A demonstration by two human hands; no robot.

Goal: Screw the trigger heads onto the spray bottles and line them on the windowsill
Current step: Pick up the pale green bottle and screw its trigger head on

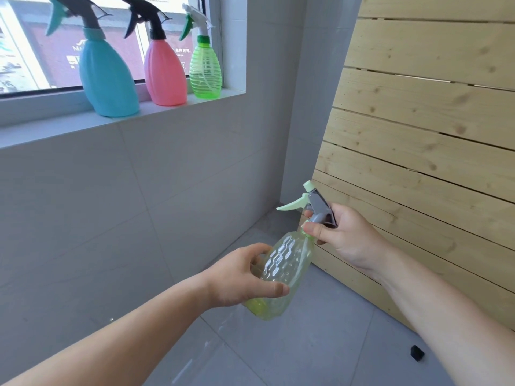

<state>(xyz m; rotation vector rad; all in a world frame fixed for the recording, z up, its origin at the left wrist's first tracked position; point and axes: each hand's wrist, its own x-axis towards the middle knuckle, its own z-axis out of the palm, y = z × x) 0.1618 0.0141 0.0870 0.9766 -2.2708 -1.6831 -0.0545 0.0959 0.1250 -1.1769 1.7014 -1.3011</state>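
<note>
Left hand (pixel 239 277) curls round the yellow-green bottle (pixel 278 271), held mid-air; right hand (pixel 342 235) pinches its trigger head (pixel 312 204) at the neck, probably tightening. Three finished bottles on windowsill (pixel 55 129): blue (pixel 107 79), pink (pixel 164 73), green (pixel 205 71). Fourth left to place.

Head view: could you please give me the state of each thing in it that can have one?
Blue bottle: upright on the windowsill, head on.
Pink bottle: upright beside it, head on.
Green bottle: upright at the row's right end, head on.
Yellow-green bottle: tilted, held in the air.
Its trigger head: seated at the neck; tightness unclear.
Left hand: grips the bottle's body.
Right hand: grips the trigger head.
</note>
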